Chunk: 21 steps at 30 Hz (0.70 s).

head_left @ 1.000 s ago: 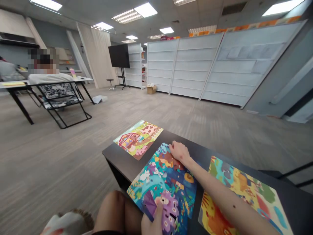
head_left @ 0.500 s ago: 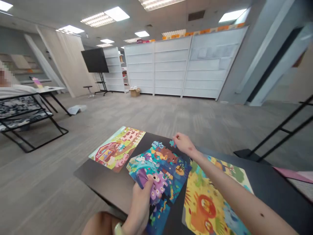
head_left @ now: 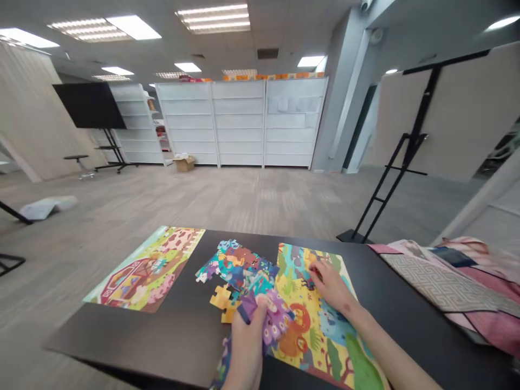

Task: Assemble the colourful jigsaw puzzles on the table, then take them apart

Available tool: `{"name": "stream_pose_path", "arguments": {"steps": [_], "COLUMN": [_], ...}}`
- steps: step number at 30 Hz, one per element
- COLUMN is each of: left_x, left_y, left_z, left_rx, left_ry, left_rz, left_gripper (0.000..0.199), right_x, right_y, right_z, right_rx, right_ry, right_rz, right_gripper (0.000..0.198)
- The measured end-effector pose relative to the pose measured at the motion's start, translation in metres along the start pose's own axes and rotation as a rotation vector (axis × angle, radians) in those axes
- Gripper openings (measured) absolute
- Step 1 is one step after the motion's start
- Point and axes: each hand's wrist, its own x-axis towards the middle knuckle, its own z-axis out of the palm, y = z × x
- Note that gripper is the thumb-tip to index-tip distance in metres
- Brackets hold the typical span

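Observation:
My left hand (head_left: 248,338) is closed with its thumb over a purple jigsaw section (head_left: 276,319), lifted near the table's front. Behind it lies a blue jigsaw section (head_left: 244,260), with pieces overlapping it. Orange-yellow jigsaw pieces (head_left: 223,300) show left of the held section, their backs or faces hard to tell. My right hand (head_left: 331,284) hovers over or touches the upper part of a yellow animal puzzle (head_left: 325,336). Its fingers are curled together; a small dark reddish thing may be at the fingertips, too small to name.
A farm puzzle (head_left: 146,271) lies at the left of the dark table (head_left: 182,341). Pink and grey patterned cloth (head_left: 447,281) is heaped at the right. A black-legged stand (head_left: 390,184) rises beyond the table's right side. White shelving (head_left: 239,124) lines the back.
The view has turned right. My right hand has moved from beside the blue puzzle to over the yellow one. The blue puzzle, nearly whole before, is now broken into sections and loose pieces.

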Motion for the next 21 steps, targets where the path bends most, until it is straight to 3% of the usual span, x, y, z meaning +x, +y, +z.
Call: {"name": "stream_pose_path", "arguments": {"steps": [4, 7, 10, 12, 14, 17, 19, 21], "left_x": [0.007, 0.012, 0.014, 0.016, 0.020, 0.028, 0.033, 0.038], "left_y": [-0.019, -0.015, 0.002, 0.016, 0.029, 0.044, 0.049, 0.049], "left_z": [0.043, 0.064, 0.067, 0.056, 0.034, -0.015, -0.049, -0.075], "left_rx": [0.236, 0.499, 0.704, 0.798, 0.853, 0.971, 1.153, 1.272], "left_ry": [-0.223, -0.473, -0.505, -0.414, -0.341, -0.368, -0.370, -0.363], "left_rz": [0.082, 0.217, 0.402, 0.471, 0.494, 0.544, 0.531, 0.535], "left_gripper": [0.033, 0.022, 0.040, 0.055, 0.057, 0.054, 0.067, 0.068], "right_x": [0.006, 0.009, 0.009, 0.008, 0.006, 0.001, -0.003, -0.009], "right_y": [0.017, 0.039, 0.056, 0.057, 0.052, 0.035, 0.022, 0.010], "right_z": [0.005, 0.004, 0.005, 0.007, 0.009, 0.010, 0.012, 0.015], "right_rx": [0.007, 0.067, 0.101, 0.102, 0.086, 0.020, -0.030, -0.067], "right_ry": [0.098, 0.119, 0.104, 0.074, 0.041, 0.002, -0.047, -0.129], "right_rz": [-0.095, -0.023, 0.025, -0.014, -0.096, -0.214, -0.255, -0.280], "right_gripper": [0.033, 0.041, 0.043, 0.043, 0.041, 0.043, 0.048, 0.051]}}
